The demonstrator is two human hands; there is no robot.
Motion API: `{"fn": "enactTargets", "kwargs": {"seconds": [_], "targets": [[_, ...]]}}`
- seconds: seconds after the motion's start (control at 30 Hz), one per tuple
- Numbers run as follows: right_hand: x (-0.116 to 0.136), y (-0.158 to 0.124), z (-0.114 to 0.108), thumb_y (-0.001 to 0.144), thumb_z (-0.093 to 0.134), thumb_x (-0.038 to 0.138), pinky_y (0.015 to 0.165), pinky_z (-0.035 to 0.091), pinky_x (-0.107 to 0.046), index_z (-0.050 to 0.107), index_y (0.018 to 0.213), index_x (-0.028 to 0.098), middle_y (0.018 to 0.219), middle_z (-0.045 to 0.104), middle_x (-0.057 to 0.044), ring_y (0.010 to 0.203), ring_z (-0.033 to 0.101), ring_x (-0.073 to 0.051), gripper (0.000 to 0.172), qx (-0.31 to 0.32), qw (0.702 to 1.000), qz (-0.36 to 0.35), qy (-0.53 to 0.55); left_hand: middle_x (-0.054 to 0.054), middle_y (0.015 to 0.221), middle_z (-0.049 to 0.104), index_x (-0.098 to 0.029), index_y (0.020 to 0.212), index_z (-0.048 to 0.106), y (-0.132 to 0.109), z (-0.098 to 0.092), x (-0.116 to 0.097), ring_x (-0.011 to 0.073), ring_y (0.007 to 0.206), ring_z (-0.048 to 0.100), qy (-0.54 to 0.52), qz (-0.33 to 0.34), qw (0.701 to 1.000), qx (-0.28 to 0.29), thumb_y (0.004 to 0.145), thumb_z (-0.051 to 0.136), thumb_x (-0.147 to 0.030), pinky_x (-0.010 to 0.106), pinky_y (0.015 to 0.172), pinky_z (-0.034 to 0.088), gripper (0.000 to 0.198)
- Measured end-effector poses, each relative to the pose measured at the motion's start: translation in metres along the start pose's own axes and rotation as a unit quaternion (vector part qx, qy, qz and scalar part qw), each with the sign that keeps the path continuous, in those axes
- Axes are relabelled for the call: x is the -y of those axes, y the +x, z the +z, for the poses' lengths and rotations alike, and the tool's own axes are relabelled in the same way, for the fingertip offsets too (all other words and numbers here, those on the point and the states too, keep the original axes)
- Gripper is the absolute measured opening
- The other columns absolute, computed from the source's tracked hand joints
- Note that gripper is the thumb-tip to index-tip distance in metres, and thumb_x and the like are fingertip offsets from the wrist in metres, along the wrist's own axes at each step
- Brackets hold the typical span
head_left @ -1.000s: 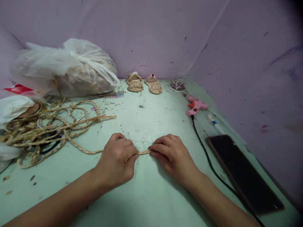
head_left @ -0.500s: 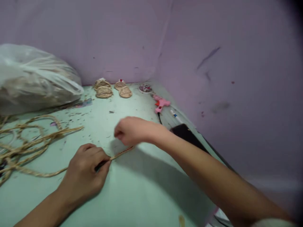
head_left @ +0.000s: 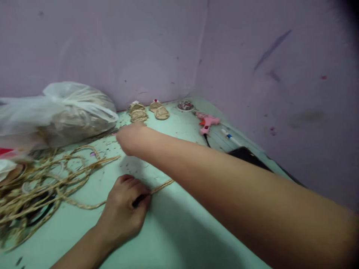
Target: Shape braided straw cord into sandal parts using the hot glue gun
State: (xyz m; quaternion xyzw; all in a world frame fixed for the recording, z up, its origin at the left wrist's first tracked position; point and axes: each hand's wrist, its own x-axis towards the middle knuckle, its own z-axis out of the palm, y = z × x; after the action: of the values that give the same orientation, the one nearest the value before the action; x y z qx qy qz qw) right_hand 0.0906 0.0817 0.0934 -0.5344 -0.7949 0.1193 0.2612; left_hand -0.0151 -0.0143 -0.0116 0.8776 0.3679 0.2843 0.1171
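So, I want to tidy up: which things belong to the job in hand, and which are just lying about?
In use:
- thin tan braided cord, in the left hand
- tangled tan braided coils

Seemingly lying about:
- pink plastic glue gun
- slim white pen
- flat black phone
- tan woven sandals
- white plastic bag

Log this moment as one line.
left hand: pinching braided cord | right hand: extended beyond left hand, grip not visible | pink glue gun: lying untouched, right side
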Motion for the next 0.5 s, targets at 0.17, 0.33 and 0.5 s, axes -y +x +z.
{"fn": "enactTargets", "kwargs": {"seconds": [0.17, 0.33, 0.5], "targets": [[-0.021, -0.079, -0.001, 0.072, 0.058, 0.012, 0.056, 0.041, -0.028, 0.064, 0.071, 0.017, 0.069, 0.063, -0.002, 0.068, 0.060, -0.019, 0.008, 0.051, 0.997, -0.021, -0.055, 0.001, 0.060, 0.056, -0.017, 0.064, 0.055, 0.000, -0.002, -0.001, 0.0157, 0.062, 0.050, -0.001, -0.034, 0.999, 0.004, 0.071, 0.049, -0.010, 0.040, 0.072, 0.040, 0.012], [-0.052, -0.154, 0.015, 0.078, 0.050, 0.010, 0.066, 0.042, -0.031, 0.065, 0.084, 0.020, 0.078, 0.062, -0.004, 0.074, 0.054, -0.018, 0.018, 0.059, 0.997, -0.036, -0.027, 0.001, 0.057, 0.053, -0.016, 0.063, 0.056, -0.002, -0.004, -0.002, 0.0138, 0.058, 0.048, -0.002, -0.044, 0.999, 0.029, 0.074, 0.048, -0.013, 0.040, 0.074, 0.039, 0.013], [-0.061, -0.164, 0.030, 0.079, 0.049, 0.006, 0.070, 0.041, -0.033, 0.063, 0.089, 0.019, 0.082, 0.062, -0.005, 0.078, 0.050, -0.019, 0.022, 0.049, 0.996, -0.065, -0.034, 0.001, 0.057, 0.053, -0.015, 0.062, 0.055, -0.003, -0.003, -0.002, 0.0138, 0.058, 0.048, 0.000, -0.050, 0.999, 0.020, 0.073, 0.048, -0.013, 0.039, 0.074, 0.038, 0.014]]}}
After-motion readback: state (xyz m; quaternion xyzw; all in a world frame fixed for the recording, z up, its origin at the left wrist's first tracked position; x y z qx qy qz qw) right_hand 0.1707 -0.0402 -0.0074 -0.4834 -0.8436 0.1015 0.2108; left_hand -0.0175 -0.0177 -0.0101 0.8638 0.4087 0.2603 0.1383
